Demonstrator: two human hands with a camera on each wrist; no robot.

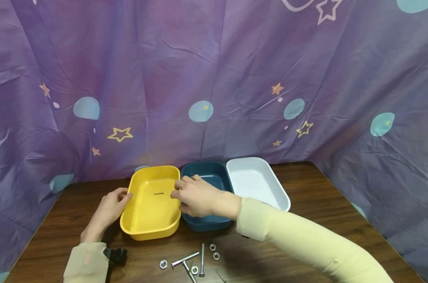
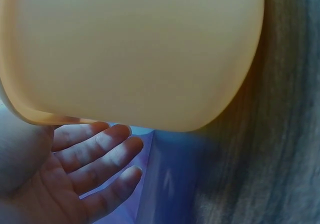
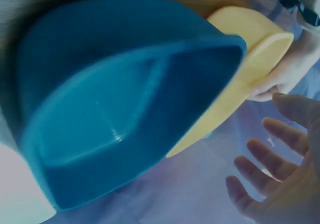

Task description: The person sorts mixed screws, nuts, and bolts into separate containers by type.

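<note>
The yellow tray (image 1: 150,224) stands at the left, with a small dark screw (image 1: 158,193) lying on its floor. My left hand (image 1: 111,206) holds its left rim, thumb over the edge and the other fingers along the outside; in the left wrist view those fingers look fairly straight beside the wall, and the thumb is hidden. My right hand (image 1: 199,196) is over the blue tray (image 1: 208,224), fingertips reaching across the yellow tray's right rim. Spread, slightly bent fingers with nothing between them show on the right hand (image 3: 280,169) in the right wrist view.
A white tray (image 1: 252,179) adjoins the blue one on the right. In front of the trays lie several bolts (image 1: 202,261), several nuts (image 1: 163,264) and a thin screw (image 1: 221,276) on the wooden table (image 1: 146,251). A patterned purple curtain (image 1: 164,78) hangs behind.
</note>
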